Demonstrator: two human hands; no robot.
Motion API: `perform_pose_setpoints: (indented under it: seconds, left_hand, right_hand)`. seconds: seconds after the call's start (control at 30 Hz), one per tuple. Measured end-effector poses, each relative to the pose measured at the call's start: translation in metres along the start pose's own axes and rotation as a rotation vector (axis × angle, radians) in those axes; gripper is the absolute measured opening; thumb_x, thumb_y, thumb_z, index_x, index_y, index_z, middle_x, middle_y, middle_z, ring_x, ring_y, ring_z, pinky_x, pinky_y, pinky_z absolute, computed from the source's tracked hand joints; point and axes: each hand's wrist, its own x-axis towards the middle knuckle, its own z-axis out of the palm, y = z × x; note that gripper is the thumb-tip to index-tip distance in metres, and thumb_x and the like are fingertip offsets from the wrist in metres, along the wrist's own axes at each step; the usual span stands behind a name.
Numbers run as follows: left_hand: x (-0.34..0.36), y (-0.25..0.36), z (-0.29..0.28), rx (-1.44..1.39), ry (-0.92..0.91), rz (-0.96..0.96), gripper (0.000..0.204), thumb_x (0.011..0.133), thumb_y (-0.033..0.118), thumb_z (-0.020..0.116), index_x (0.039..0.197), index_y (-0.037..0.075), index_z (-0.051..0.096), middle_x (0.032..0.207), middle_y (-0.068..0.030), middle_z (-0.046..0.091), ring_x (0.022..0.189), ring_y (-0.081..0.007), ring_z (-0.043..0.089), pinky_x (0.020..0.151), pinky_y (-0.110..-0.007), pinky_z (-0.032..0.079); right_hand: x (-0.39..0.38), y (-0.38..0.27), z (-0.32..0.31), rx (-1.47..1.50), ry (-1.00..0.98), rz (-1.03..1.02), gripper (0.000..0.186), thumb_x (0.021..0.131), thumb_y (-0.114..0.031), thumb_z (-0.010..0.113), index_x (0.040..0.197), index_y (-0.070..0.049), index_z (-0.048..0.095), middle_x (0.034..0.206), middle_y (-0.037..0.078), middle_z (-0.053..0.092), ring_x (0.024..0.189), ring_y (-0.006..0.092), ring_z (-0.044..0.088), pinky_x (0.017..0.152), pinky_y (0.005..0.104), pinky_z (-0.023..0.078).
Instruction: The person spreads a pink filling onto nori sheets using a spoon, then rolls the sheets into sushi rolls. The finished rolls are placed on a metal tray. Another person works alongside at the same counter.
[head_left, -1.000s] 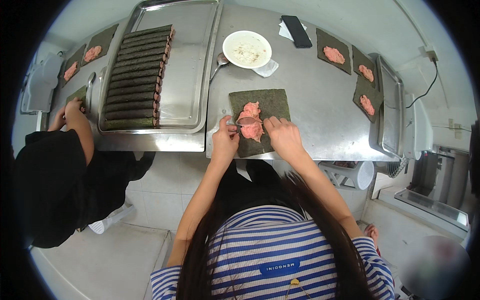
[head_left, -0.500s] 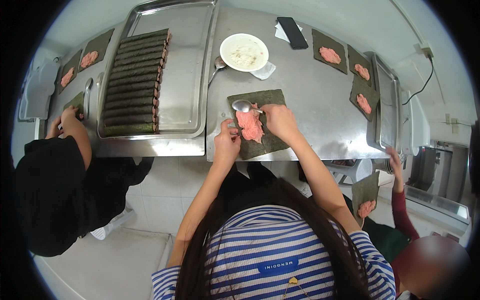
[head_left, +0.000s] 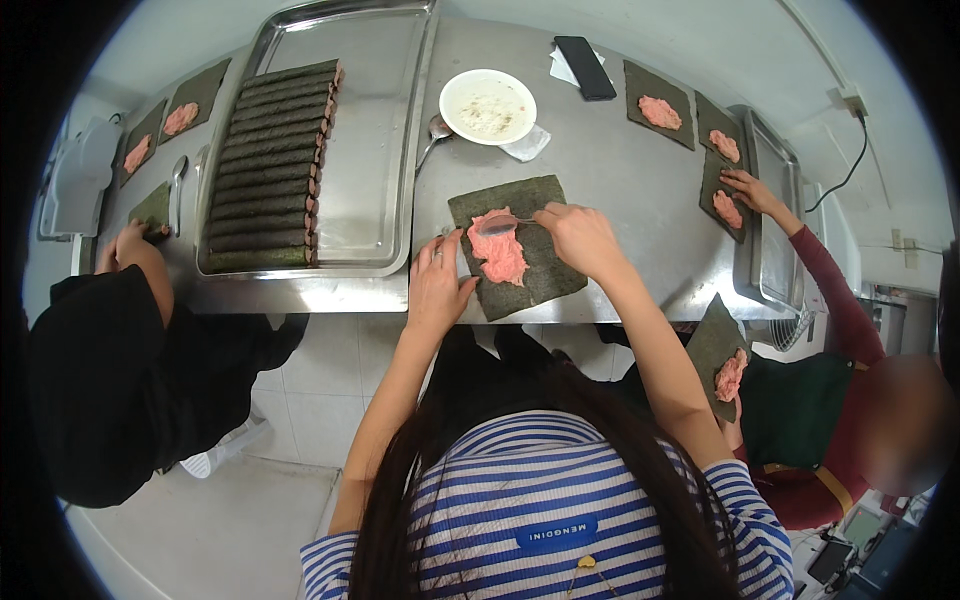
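Note:
Right at the table's near edge lies a dark green seaweed sheet [head_left: 552, 282] with a patch of pink minced paste [head_left: 503, 262] on its left half. My right hand [head_left: 580, 238] grips a metal spoon [head_left: 497, 226] by its handle. The spoon's bowl is turned down and pressed into the upper part of the paste. Along the sheet's left edge rests my left hand [head_left: 437, 286], its fingers stretched out, thumb apart, and nothing held in it.
A steel tray [head_left: 375, 240] at left holds a row of seaweed rolls [head_left: 268, 165]. Behind my sheet stand a white bowl [head_left: 488, 105], another spoon [head_left: 436, 135] and a phone [head_left: 585, 68]. Co-workers handle seaweed sheets at left and right; one sheet with paste [head_left: 718, 345] is held near my right arm.
The spoon has gone from just above the paste down onto it, bowl turned over. My left fingers have straightened along the sheet's edge. The right co-worker's hand has reached a sheet on the table.

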Motion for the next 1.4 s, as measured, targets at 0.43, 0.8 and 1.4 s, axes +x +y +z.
perform_pose_setpoints:
  seconds: [0.43,0.8,1.4]
  left_hand:
    - [0.0,-0.002,0.002,0.013,0.034,0.003,0.078,0.07,0.017,0.079,0.137,0.011,0.039,0.126,-0.0112,0.057,0.125,-0.0314,0.043,0.099,-0.046,0.037]
    - [0.0,-0.004,0.003,0.019,0.017,-0.009,0.08,0.07,0.02,0.08,0.137,0.011,0.039,0.125,-0.0112,0.057,0.125,-0.0303,0.044,0.102,-0.048,0.035]
    - [-0.002,-0.003,0.002,-0.023,0.059,0.01,0.08,0.068,0.017,0.081,0.136,0.01,0.039,0.129,-0.011,0.052,0.122,-0.0303,0.045,0.102,-0.045,0.035]
  right_hand:
    - [0.041,0.011,0.018,0.221,0.044,0.194,0.022,0.077,-0.006,0.055,0.092,-0.009,0.071,0.091,0.013,0.069,0.087,0.0322,0.066,0.074,0.0432,0.053]
    - [0.026,0.005,0.007,0.092,0.039,0.131,0.016,0.081,-0.009,0.053,0.086,-0.006,0.069,0.087,0.013,0.065,0.08,0.0344,0.065,0.07,0.047,0.051]
    - [0.01,-0.052,0.027,0.176,-0.102,0.364,0.019,0.083,-0.012,0.052,0.086,0.001,0.065,0.082,0.02,0.063,0.078,0.0393,0.065,0.07,0.0478,0.052]
